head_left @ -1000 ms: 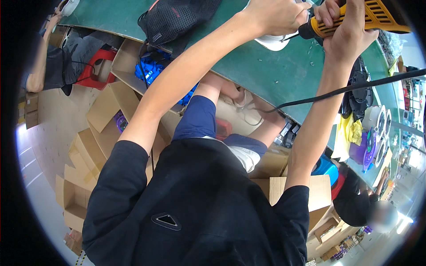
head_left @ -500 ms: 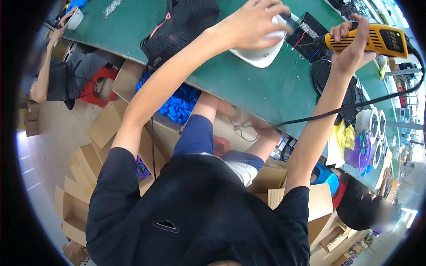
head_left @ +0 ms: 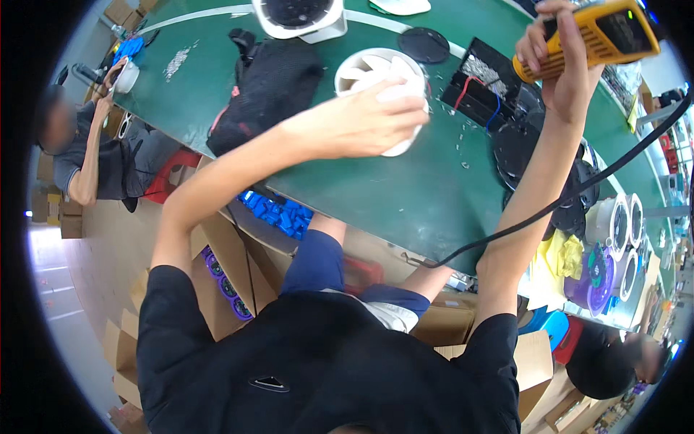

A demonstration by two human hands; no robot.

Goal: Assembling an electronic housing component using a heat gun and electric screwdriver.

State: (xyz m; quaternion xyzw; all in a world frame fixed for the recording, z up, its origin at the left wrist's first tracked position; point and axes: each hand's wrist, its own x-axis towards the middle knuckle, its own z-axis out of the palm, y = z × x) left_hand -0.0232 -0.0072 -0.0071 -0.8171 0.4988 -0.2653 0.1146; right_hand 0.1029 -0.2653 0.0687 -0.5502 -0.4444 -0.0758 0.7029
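Observation:
A round white fan housing (head_left: 390, 150) with white blades (head_left: 354, 76) stands on the green workbench in front of me. My left hand (head_left: 361, 119) reaches over its near side, fingers bent together around the white blades; the fingertips are partly hidden. Up at the right, my right hand (head_left: 567, 61) is wrapped around a yellow corded electric screwdriver (head_left: 603, 40) with a black panel and a small green light. The tool's working tip does not show clearly. Between the two hands lies a black box (head_left: 463, 98) with small silver screws and red and blue wires.
A black mesh bag (head_left: 278, 94) lies left of the fan, and another white fan (head_left: 329, 30) stands behind. Black round parts (head_left: 517, 148) crowd the right. The black cord (head_left: 578, 189) crosses my right forearm. Blue pieces (head_left: 278, 217) fill a box below. A co-worker (head_left: 94, 145) sits at left.
My left hand has come down and left onto the fan, and its blades now show. The right hand has risen slightly with the screwdriver. The view has shifted, showing more of the bench's far side.

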